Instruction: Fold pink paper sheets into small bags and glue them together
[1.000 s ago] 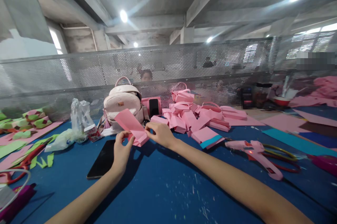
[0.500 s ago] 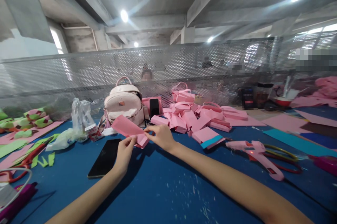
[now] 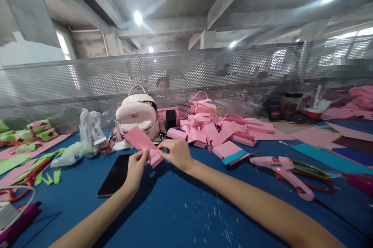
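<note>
A pink folded piece of sheet, paper or felt (image 3: 140,138), is held up above the blue table, its long flap tilted up to the left and a boxy folded end low at the right. My left hand (image 3: 136,166) pinches its lower left edge between thumb and fingers. On the right side of the fold, my right hand (image 3: 175,154) grips it with thumb and index finger. Below and left of the piece lies a black tablet or large phone (image 3: 114,176), partly behind my left hand. Beyond it stands a cream backpack (image 3: 136,113).
Pink folded boxes and small baskets (image 3: 208,129) are heaped behind my right hand. A pink glue gun (image 3: 284,168) lies at right with its cord trailing. Orange-handled scissors (image 3: 32,178), green scraps and plastic bags (image 3: 90,127) lie left. A perforated metal screen (image 3: 186,69) borders the back.
Both hands still pinch the pink piece. Its folded end has tipped slightly lower, its flap has turned a little steeper, and my right hand has shifted slightly left.
</note>
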Available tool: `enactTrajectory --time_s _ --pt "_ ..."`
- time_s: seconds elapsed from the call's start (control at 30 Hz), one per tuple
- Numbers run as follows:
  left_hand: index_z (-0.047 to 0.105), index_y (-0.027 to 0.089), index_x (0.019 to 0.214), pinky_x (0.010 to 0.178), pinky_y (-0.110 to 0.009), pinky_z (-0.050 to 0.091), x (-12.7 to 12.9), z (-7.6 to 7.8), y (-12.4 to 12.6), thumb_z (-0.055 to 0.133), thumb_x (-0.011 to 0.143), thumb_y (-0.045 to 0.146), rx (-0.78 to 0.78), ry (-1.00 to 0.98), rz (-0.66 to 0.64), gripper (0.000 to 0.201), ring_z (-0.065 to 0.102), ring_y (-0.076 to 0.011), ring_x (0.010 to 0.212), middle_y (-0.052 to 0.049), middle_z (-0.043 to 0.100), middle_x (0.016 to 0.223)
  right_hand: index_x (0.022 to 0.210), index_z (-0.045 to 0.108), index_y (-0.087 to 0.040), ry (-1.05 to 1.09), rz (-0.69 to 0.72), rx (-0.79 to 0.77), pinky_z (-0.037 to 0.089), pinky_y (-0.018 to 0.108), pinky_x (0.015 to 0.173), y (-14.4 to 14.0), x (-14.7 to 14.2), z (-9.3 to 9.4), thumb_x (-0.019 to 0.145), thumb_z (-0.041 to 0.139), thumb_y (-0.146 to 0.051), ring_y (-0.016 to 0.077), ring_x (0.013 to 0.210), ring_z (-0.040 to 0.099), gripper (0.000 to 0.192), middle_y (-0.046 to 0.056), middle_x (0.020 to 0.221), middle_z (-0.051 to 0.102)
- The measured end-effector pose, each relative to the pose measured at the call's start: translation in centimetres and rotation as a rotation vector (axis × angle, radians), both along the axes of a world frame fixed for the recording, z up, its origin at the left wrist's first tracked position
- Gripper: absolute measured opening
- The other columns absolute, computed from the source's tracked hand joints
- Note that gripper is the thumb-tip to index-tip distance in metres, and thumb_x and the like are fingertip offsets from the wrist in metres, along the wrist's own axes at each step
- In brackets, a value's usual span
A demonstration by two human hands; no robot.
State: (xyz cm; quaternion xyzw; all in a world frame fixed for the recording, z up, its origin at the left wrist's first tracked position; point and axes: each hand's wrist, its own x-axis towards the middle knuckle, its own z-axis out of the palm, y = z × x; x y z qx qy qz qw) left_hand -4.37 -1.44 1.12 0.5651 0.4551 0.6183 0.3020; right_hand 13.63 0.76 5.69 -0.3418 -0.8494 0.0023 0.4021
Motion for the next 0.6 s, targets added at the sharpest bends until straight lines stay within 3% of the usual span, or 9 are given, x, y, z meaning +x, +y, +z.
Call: enactTrajectory --time_s 0.13,0.43,0.6 --pt "0.056 0.018 0.053 0.06 -0.025 0.043 0.1 0.0 0.0 0.062 0.082 0.055 -0.003 0.001 0.002 0.047 0.046 -0.0144 0.057 0.002 0.048 0.055 0.108 0.075 -0.029 -0.022 -0.016 0.024 0.033 0.025 0.059 -0.3 -0.2 0.0 0.09 0.067 -0.025 0.0143 0.078 0.065 0.02 -0.001 0.088 0.073" --pt "0.053 0.017 0.05 0.053 -0.023 0.037 0.8 1.2 -0.9 0.06 0.082 0.053 -0.001 0.003 0.022 0.048 0.041 -0.0118 0.051 0.003 0.045 0.05 0.102 0.076 -0.028 -0.031 -0.025 0.013 0.034 0.025 0.06 -0.8 -0.7 0.1 0.089 0.069 -0.025 0.0135 0.078 0.064 0.016 -0.001 0.09 0.072" --pt "0.047 0.018 0.047 0.048 -0.022 0.031 0.7 1.1 -0.6 0.064 0.076 0.054 -0.004 -0.014 0.039 0.049 0.037 -0.01 0.047 0.004 0.042 0.046 0.106 0.076 -0.029 -0.015 0.006 -0.008 0.038 0.024 0.063 -1.2 -0.8 0.0 0.089 0.069 -0.024 0.0137 0.084 0.066 0.019 -0.001 0.095 0.073"
